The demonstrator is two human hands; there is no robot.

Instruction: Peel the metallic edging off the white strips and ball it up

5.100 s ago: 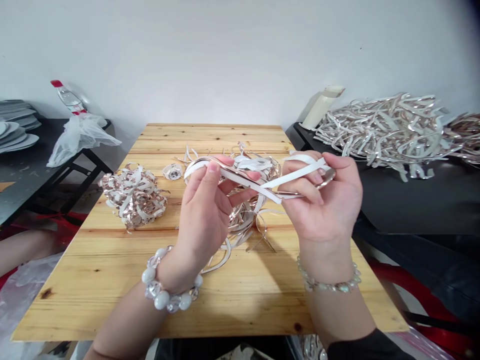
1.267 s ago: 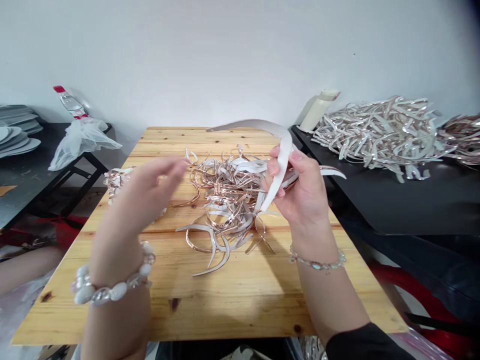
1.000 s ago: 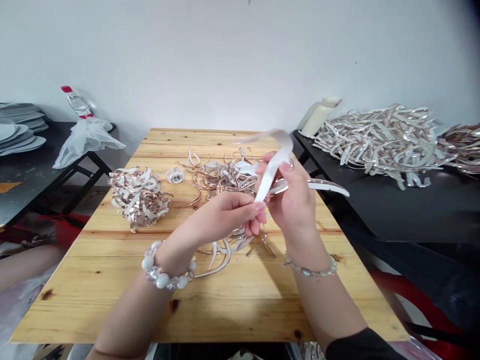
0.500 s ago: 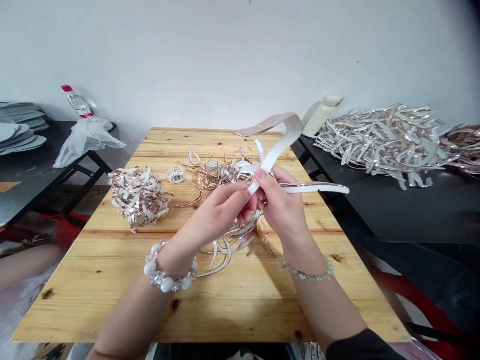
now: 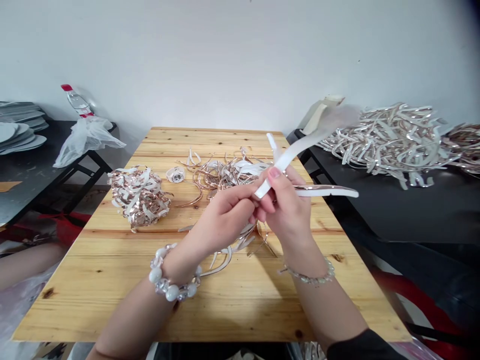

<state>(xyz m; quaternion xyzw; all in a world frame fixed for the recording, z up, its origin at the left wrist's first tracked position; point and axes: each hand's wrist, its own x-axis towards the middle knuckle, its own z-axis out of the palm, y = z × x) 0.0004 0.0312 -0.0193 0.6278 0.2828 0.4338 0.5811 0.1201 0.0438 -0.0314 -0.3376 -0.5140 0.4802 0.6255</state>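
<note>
My right hand (image 5: 288, 210) pinches a white ribbon-like strip (image 5: 290, 154) between thumb and fingers; its far end is blurred. A curved strip with a shiny rose-gold face and white edge (image 5: 330, 191) sticks out to the right from the same hand, and a short white piece (image 5: 270, 141) points up behind it. My left hand (image 5: 228, 215) is closed against the right fingers, near the white strip's lower end; what it grips is hidden. Beneath both hands lies a loose heap of rose-gold and white strips (image 5: 240, 170) on the wooden table (image 5: 225, 310).
A clump of curled strips (image 5: 140, 197) and a small white roll (image 5: 175, 174) lie left on the table. A black table (image 5: 412, 215) at right bears a big strip pile (image 5: 393, 145). At left are a bottle (image 5: 77, 101), a plastic bag (image 5: 88, 135) and stacked grey flat pieces (image 5: 20, 135).
Both hands have shifted slightly right. The white strip's far end has swung from a leftward bend out to the right. My left thumb has come off the strip's lower end.
</note>
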